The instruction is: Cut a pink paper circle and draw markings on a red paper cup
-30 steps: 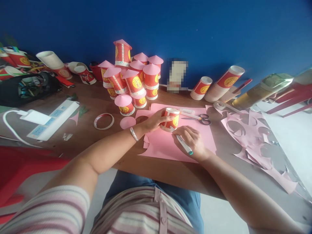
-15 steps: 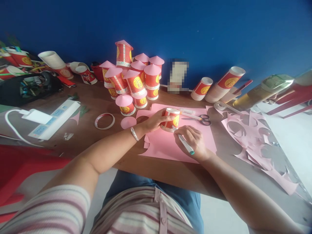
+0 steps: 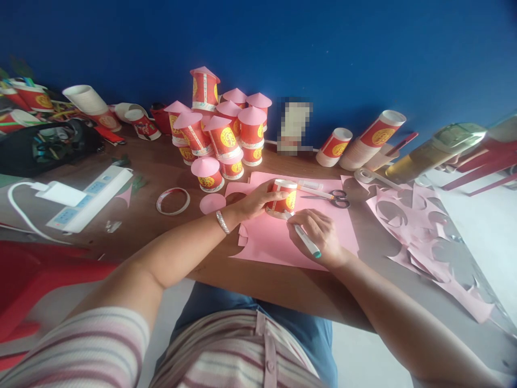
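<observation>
My left hand [image 3: 260,200] is wrapped round a red paper cup [image 3: 279,206] with a yellow emblem and a white rim. In my right hand [image 3: 317,231] is a white marker pen [image 3: 306,240] with a green end. Its tip meets or nearly meets the lower white band of the cup; the exact contact is too small to tell. Under both hands lie sheets of pink paper [image 3: 266,248]. A pair of scissors [image 3: 337,198] rests on the sheets just beyond my right hand, and a pink paper disc [image 3: 212,203] is left of the cup.
Several red cups with pink cone roofs [image 3: 220,134] are stacked at the back. Left are a tape roll [image 3: 173,201] and a power strip [image 3: 95,195]. On the right are pink paper scraps [image 3: 428,242], stacked cups [image 3: 371,137] and a bottle [image 3: 438,148].
Almost nothing differs. The cup and the marker pen have shifted very slightly left, with both hands keeping the same hold.
</observation>
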Motion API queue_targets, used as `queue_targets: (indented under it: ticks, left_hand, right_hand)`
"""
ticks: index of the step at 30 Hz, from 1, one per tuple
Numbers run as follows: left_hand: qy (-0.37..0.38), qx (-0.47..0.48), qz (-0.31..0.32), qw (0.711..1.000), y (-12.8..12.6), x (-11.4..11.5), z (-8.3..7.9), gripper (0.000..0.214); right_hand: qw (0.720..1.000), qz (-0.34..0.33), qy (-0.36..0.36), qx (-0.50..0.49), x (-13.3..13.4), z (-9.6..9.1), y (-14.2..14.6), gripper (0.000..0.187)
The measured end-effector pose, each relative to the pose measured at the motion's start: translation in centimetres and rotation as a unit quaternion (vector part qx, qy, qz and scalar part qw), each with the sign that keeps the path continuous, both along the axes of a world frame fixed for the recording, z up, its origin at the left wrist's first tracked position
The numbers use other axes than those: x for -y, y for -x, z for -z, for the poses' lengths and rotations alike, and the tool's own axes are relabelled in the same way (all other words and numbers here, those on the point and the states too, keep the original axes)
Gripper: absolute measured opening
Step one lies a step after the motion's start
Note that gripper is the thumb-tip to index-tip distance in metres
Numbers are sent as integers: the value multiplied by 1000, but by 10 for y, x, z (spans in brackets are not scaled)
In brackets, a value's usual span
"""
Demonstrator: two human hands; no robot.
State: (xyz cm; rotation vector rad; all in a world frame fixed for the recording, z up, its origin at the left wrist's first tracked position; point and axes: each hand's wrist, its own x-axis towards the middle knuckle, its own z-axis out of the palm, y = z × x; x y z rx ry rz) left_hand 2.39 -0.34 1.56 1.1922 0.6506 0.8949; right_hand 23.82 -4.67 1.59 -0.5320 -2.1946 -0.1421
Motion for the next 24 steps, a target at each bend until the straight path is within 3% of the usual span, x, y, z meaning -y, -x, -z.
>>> queue_targets:
  ticks: [7, 17, 24]
  left_hand:
    - [5, 7, -1, 1000, -1, 1, 0, 42]
    - [-64, -31, -35, 997, -1, -2, 0, 40]
    - [-72, -19, -19, 997, 0, -4, 4, 43]
  right_hand:
    - [1000, -2, -5, -7, 0, -1, 1, 24]
    - [1000, 8, 3, -10, -2, 0, -1, 24]
    - [1000, 22, -3, -2, -2, 1, -2, 24]
